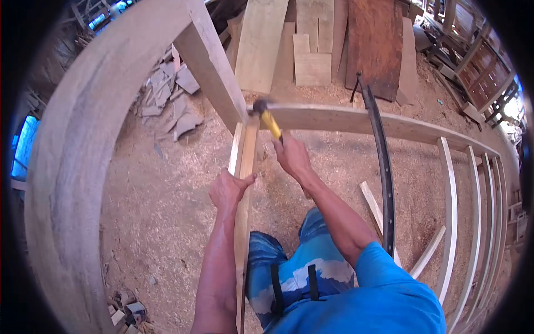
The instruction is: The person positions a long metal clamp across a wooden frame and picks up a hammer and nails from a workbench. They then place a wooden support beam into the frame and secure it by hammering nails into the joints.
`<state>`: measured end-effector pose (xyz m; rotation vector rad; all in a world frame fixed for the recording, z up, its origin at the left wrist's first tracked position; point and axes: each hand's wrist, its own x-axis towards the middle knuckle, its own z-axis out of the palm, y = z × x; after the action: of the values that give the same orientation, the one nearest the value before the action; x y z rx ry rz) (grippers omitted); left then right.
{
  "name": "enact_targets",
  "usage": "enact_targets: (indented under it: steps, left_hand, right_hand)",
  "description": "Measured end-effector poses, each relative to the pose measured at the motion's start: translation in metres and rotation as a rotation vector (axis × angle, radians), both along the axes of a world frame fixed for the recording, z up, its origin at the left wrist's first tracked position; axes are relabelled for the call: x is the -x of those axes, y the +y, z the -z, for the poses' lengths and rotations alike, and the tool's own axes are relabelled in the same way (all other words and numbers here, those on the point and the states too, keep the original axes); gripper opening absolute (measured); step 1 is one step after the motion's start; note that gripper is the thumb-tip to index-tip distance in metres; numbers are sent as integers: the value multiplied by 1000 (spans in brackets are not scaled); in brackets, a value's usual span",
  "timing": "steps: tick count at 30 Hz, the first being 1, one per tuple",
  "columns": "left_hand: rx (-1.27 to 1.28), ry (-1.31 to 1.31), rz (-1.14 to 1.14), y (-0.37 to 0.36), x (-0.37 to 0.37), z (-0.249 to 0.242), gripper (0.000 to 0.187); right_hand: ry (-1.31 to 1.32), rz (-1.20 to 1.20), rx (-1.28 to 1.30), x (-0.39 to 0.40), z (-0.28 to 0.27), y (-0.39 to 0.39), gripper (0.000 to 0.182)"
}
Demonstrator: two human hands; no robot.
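Slat (pixel 243 167) upright inside left hand (pixel 228 191) grip; hammer (pixel 267 118) above right hand (pixel 292 157).

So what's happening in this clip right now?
A person is working on a large wooden frame over a sawdust-covered floor. The left hand grips an upright slat whose top meets the frame's rail. The right hand holds a yellow-handled hammer, its head at the joint between slat and rail. More slats are already fitted along the rail to the right, and boards lean in the background.
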<state>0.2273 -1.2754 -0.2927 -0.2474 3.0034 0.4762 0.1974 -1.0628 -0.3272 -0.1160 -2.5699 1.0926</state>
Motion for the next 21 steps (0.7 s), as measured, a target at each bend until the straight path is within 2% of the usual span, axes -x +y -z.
enact_targets:
  steps: [3, 6, 7, 10, 12, 14, 16, 18, 21]
  left_hand:
    - [15, -19, -3, 0, 7, -6, 83]
    - [9, -43, -20, 4, 9, -7, 83]
    - [15, -44, -22, 4, 9, -7, 82]
    - [10, -64, -24, 3, 10, -9, 82]
    - [13, -49, -19, 2, 3, -5, 82]
    - [23, 30, -8, 3, 6, -6, 82]
    - [11, -12, -9, 3, 2, -6, 82]
    - [12, -19, -4, 3, 6, -9, 82]
    - [13, -21, 1, 3, 7, -8, 82]
  right_hand:
    - [148, 69, 311, -22, -78, -13, 31]
    - [565, 213, 348, -15, -101, -25, 26]
    - [633, 249, 356, -9, -89, -28, 28]
    - [-103, 84, 21, 7, -21, -11, 31]
    - [-86, -15, -64, 5, 19, 6, 32]
    - [-41, -32, -51, 17, 7, 9, 32]
    - [-64, 26, 76, -9, -33, -1, 29]
    - [72, 60, 225, -18, -86, -10, 27]
    - [368, 153, 342, -10, -105, -26, 30]
